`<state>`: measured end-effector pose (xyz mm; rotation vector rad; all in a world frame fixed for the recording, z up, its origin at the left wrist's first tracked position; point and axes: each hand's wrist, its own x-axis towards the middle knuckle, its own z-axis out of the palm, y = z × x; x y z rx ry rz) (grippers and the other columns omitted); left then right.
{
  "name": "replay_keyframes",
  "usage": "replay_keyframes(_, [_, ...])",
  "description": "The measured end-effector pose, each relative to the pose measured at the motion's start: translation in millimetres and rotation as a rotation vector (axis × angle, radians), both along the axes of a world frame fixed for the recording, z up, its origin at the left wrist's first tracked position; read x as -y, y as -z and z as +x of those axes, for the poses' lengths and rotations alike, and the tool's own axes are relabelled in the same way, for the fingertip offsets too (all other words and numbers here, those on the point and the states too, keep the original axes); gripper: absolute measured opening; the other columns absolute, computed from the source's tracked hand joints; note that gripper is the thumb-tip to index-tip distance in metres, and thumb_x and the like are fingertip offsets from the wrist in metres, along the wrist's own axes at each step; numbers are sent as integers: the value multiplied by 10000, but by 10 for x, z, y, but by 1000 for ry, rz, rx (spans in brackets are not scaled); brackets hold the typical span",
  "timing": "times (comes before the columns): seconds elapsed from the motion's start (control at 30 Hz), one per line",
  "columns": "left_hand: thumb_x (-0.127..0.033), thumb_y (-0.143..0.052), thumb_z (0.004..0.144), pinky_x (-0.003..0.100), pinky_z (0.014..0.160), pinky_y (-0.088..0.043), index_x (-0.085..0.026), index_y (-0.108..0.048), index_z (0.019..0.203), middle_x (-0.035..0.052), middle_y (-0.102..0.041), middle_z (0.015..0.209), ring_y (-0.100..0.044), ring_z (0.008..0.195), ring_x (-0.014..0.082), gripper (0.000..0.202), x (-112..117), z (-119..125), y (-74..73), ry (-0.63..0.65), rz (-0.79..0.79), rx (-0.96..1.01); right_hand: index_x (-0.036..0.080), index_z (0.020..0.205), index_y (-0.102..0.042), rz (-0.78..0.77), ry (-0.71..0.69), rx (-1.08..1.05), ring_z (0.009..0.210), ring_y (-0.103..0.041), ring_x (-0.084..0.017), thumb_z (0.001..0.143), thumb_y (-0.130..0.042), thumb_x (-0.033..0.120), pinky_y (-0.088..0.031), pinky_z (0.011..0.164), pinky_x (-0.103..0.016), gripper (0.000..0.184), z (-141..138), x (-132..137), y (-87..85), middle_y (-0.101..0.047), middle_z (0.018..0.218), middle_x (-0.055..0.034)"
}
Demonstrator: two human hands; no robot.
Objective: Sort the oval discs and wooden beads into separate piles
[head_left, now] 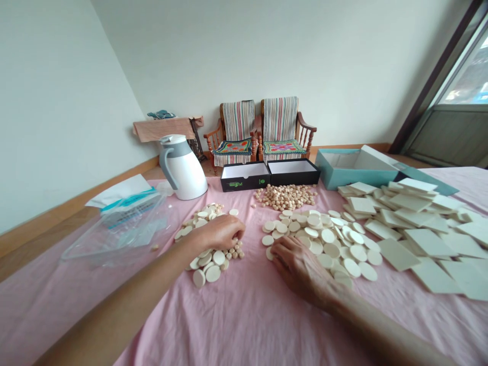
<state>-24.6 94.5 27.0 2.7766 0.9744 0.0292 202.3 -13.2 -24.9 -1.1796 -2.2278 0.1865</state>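
Note:
My left hand (219, 232) rests curled on a small pile of cream round discs (206, 262) mixed with little wooden beads (235, 250); its fingertips are bunched over the beads, and what they pinch is hidden. My right hand (295, 262) lies flat, fingers together, at the near left edge of a bigger spread of cream round discs (331, 239). Behind that spread sits a heap of small tan beads (285, 196). Everything lies on a pink tablecloth (244, 315).
Cream square tiles (415, 223) cover the right side. At the back stand two open black boxes (267, 174), a teal box (353, 165) and a white jug (183, 166). Clear plastic bags (122, 223) lie at left. Two striped chairs (263, 129) stand by the wall.

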Motion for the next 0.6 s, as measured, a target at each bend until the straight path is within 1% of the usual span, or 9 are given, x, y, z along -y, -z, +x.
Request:
replay_keyframes(0.1, [-51,-560,592,219,622,-401,-182,-636,642,0,-656,678,-585,665,147,160,-97,93,18,-48,30,30,185,803,-538,-16,-3,13,788,-505,-167,915,-444,166,-414,742,-322,147,-2,3,-20,-545,831,-46])
replay_keyframes(0.17, [-42,-547,599,214,618,-411,-177,-643,658,-1,-659,684,-589,662,144,176,-209,205,18,-95,54,76,184,792,-529,-21,2,27,794,-502,-167,914,-443,160,-412,748,-323,151,-4,1,-28,-542,832,-46])
replay_keyframes(0.23, [-38,-536,625,218,646,-434,-166,-651,693,9,-669,720,-604,690,148,185,-344,343,14,-158,90,143,183,791,-526,-22,9,37,796,-499,-167,912,-448,157,-411,749,-322,146,-4,-2,-28,-538,834,-45])
replay_keyframes(0.27, [-45,-528,654,227,670,-447,-155,-654,723,25,-676,756,-613,713,152,181,-412,410,10,-200,117,186,182,796,-526,-21,11,38,799,-498,-167,910,-451,156,-410,751,-322,140,-4,-4,-25,-537,837,-44])
replay_keyframes(0.33, [-60,-508,710,240,709,-467,-132,-653,874,60,-684,886,-628,760,151,230,-524,514,2,-276,161,272,182,804,-528,-17,11,35,800,-497,-166,910,-452,154,-409,751,-319,133,-3,-6,-18,-538,839,-43])
replay_keyframes(0.4, [-77,-480,755,246,733,-477,-121,-622,1006,87,-670,1010,-635,807,148,291,-579,547,-9,-321,185,335,183,803,-528,-5,7,31,790,-496,-164,912,-451,156,-407,745,-316,137,-3,-6,-12,-539,832,-42])
replay_keyframes(0.43, [-86,-472,768,246,735,-478,-123,-617,1024,89,-667,1032,-636,818,149,296,-579,532,-15,-330,186,351,183,799,-528,3,8,30,782,-496,-163,913,-452,158,-405,736,-315,139,-4,-6,-10,-540,827,-42])
replay_keyframes(0.5, [-109,-478,774,239,718,-473,-134,-644,946,70,-687,970,-637,805,152,240,-521,451,-23,-318,162,346,184,792,-528,15,9,35,770,-495,-166,911,-460,167,-401,720,-316,138,-6,-4,-7,-542,820,-43])
replay_keyframes(0.6, [-136,-528,734,204,628,-439,-154,-661,728,17,-689,743,-627,696,137,134,-319,269,-22,-245,71,260,185,796,-531,20,6,41,776,-500,-174,908,-465,170,-400,718,-323,131,-8,-3,-2,-546,820,-46])
